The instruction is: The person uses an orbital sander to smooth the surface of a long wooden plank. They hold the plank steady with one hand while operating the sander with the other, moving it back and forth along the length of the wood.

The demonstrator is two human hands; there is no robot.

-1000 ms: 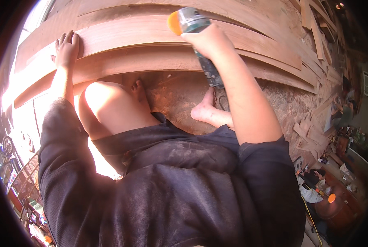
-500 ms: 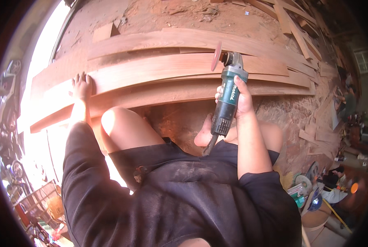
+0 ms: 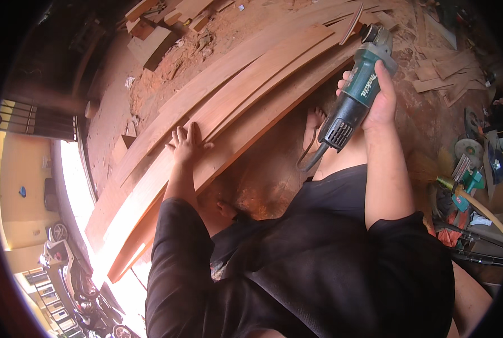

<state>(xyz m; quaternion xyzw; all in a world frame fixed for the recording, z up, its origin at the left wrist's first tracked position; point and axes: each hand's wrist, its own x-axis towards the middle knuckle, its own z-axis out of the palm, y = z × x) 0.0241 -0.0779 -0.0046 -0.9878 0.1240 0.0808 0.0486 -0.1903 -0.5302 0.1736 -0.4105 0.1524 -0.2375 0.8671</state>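
My right hand (image 3: 382, 101) is wrapped round the body of a teal and black angle grinder (image 3: 359, 84), lifted on the right with its head pointing away from me. A thin reddish sanding disc (image 3: 351, 23) is fitted on its head, standing on edge and clear of the wood beneath. The cord (image 3: 313, 158) leaves the grinder's rear end and droops near my bare foot. Fingers spread, my left hand (image 3: 187, 145) lies flat on a long, pale reddish wooden plank (image 3: 257, 84). Other long boards lie beside and under that plank, running from lower left to upper right.
Wood offcuts (image 3: 451, 73) are piled at the far right. Nearer, a teal power tool (image 3: 472, 183) and a round disc (image 3: 468, 151) lie among clutter. A wooden block (image 3: 152, 46) rests on the dusty floor at the far left. A motorcycle (image 3: 68, 262) stands beyond the boards' bright end.
The view has turned, so the boards now slant. My left hand has moved along the plank toward its middle. My right hand still grips the angle grinder, now farther right and tilted.
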